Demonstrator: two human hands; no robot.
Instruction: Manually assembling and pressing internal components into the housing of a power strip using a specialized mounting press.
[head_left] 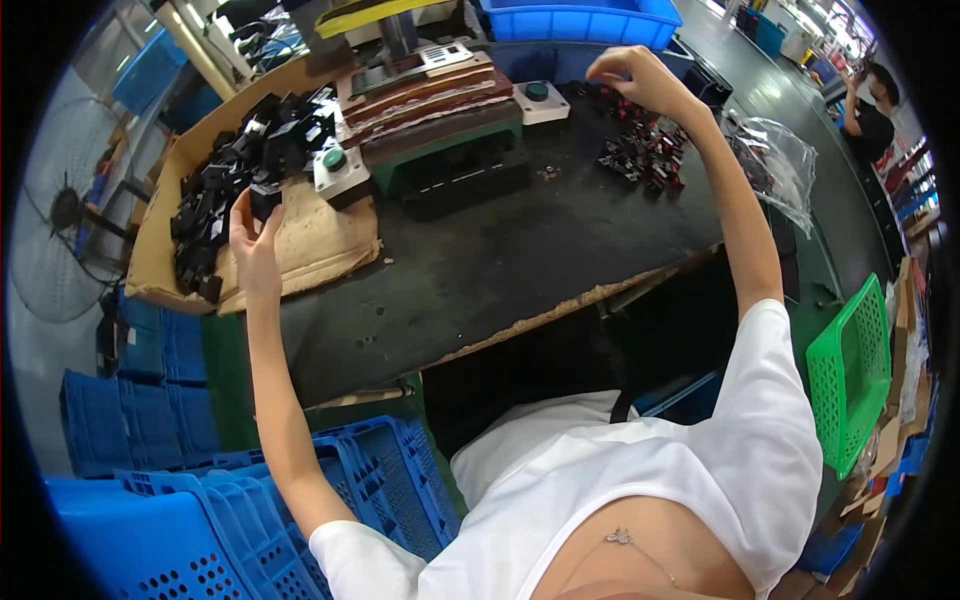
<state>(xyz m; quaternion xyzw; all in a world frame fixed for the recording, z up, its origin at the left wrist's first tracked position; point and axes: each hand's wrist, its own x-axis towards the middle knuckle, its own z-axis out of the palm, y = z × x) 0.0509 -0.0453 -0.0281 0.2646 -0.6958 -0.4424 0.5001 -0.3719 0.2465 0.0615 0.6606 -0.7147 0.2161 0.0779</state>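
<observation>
While gripping a black part (264, 197), left hand (254, 243) curls.

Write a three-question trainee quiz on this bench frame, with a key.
1. True or false: the left hand holds a black part over the cardboard tray.
2. What does the right hand reach into: A) the green basket, B) the pile of small dark parts, C) the blue bin?
3. How many green-topped push buttons flank the press?

Key: 1 true; 2 B; 3 two.
</observation>
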